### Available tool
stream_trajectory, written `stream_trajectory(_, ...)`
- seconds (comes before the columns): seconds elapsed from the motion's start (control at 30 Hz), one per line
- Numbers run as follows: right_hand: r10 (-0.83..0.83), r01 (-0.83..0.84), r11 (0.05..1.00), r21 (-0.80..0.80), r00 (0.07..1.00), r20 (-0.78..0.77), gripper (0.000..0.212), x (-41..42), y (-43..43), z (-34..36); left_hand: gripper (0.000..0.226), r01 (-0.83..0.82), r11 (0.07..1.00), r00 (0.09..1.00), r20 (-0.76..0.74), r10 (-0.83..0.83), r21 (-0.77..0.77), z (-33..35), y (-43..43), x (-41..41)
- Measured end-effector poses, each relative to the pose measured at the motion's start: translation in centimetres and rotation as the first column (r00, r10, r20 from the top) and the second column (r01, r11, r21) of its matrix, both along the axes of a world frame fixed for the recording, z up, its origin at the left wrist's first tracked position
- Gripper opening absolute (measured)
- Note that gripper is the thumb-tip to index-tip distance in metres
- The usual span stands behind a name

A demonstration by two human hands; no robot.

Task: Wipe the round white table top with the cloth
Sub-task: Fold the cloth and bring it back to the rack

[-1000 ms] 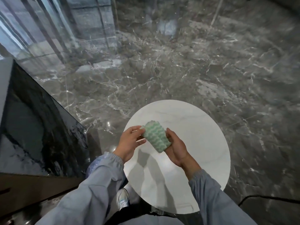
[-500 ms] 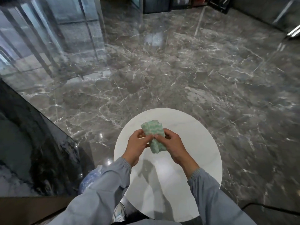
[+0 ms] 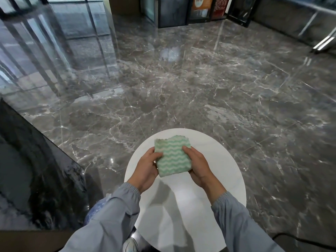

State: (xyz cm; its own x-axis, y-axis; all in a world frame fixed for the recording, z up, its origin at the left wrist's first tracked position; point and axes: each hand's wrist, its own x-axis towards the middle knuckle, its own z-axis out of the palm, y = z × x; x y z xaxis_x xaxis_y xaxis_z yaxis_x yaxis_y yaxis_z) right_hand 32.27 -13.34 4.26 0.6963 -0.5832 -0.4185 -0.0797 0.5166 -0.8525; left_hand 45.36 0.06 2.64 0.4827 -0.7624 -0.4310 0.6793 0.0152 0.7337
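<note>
Half a second ago the cloth (image 3: 172, 156) was a narrow bunch between the fingers; now it is opening into a flatter square, with its green and white waves facing up. It is hanging between both hands over the far half of the round white table top (image 3: 223, 171), and I judge that it is not yet touching the surface.

The left hand (image 3: 147, 170) is pinching the left edge, with the thumb lying on top. The right hand (image 3: 199, 166) is holding the right edge in the same way, thumb above and fingers below.

The cloth is looking thin, light and soft, and its far edge is looking ragged. It will probably be bending and bunching easily, so a pinch at one corner will let it fold up. For wiping, it seems better to be laying it flat and pressing with an open palm on the middle, so it is not sliding on the smooth, shining top.

Grey sleeves (image 3: 112, 215) are covering both arms. A shoe (image 3: 130, 245) is showing under the near rim. Around the table, grey marble floor (image 3: 181, 88) is reflecting the light, and a black glossy block (image 3: 27, 170) is standing at the left.
</note>
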Motion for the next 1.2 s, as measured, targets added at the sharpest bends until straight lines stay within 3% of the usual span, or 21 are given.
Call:
stream_trajectory(0.17,-0.014,0.014,1.000,-0.028,1.000,-0.008,0.028,-1.6,-0.7,-0.2,0.034,0.013,0.999,0.996,0.089,-0.016,0.038,0.7,-0.8,-1.4)
stream_trajectory(0.5,-0.095,0.096,0.995,-0.012,0.995,0.028,0.034,-4.9,-1.5,0.7,0.037,0.083,0.997,0.996,0.046,-0.082,-0.011,1.7,-3.1,-3.8)
stream_trajectory(0.73,-0.236,0.238,0.971,-0.008,0.968,0.090,0.035,-8.6,-3.3,3.1,0.033,0.300,0.953,0.933,0.222,-0.282,-0.050,5.1,-6.2,-5.3)
stream_trajectory(1.0,-0.494,0.505,0.861,-0.060,0.858,0.140,0.042,-14.8,-1.1,4.0,0.037,0.516,0.853,0.838,0.247,-0.486,-0.077,6.8,-8.2,-9.2)
stream_trajectory(1.2,-0.682,0.695,0.715,-0.071,0.717,0.148,0.024,-20.4,3.1,4.6,0.036,0.683,0.729,0.721,0.206,-0.661,-0.048,6.9,-8.8,-14.1)
